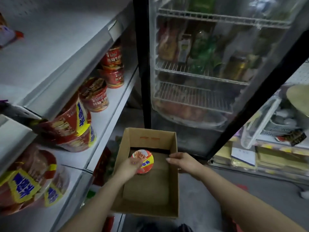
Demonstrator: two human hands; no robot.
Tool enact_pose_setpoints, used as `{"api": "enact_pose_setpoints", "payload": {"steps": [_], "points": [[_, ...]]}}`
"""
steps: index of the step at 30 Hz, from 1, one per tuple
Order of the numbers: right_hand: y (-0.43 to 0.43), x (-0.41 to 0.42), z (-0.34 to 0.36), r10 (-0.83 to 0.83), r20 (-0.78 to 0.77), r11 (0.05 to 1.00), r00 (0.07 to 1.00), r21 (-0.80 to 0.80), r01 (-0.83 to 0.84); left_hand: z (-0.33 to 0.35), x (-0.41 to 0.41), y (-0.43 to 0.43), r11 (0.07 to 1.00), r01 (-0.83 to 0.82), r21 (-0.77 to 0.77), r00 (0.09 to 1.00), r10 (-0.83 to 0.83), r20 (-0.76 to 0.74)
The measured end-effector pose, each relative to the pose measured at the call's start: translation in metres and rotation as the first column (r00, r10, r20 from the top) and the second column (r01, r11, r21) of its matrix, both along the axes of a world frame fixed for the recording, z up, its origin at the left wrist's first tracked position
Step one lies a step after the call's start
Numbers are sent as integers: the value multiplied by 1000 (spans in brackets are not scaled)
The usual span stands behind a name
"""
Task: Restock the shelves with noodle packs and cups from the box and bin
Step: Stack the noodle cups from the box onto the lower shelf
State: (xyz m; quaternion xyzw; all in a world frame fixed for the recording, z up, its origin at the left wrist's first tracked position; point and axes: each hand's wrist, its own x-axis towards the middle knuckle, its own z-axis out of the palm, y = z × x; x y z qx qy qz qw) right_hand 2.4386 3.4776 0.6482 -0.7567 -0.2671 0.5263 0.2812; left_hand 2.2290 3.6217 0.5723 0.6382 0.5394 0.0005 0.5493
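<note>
White metal shelves [107,104] at nine o'clock are crowded; left hand [128,166] grasping the red-lidded noodle cup [144,160] could topple neighbours, while right hand [182,160] clasps the brown cardboard box [150,210] wall.

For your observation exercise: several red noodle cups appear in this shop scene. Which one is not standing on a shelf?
The red-and-yellow-lidded noodle cup gripped by the left hand inside the brown cardboard box; all the others stand on the white shelves.

head | worn, wide-angle | looks down, forward | close above box [147,173]
</note>
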Motion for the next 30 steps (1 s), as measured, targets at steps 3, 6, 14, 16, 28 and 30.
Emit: {"api": "enact_pose_setpoints", "payload": {"steps": [3,6,14,16,28,30], "points": [[18,0,-22,-5,-16,998,1000,-65,3,-5,1,6,999,-29,-37,1000,28,-10],[43,4,-53,-5,-33,992,999,-123,1,-29,2,15,997,5,-79,1000,-6,-14],[120,8,-162,38,-33,978,999,-205,-44,-144,14,39,961,-196,-194,971,163,-174],[143,7,-201,17,-9,972,1000,-233,-19,-170,26,45,931,-297,-211,948,260,-184],[179,-12,-304,-175,-65,959,982,-237,155,-257,32,47,894,-373,-249,921,390,21],[173,-14,-289,-259,-77,937,963,-260,232,-241,33,43,895,-359,-264,923,382,43]]}}
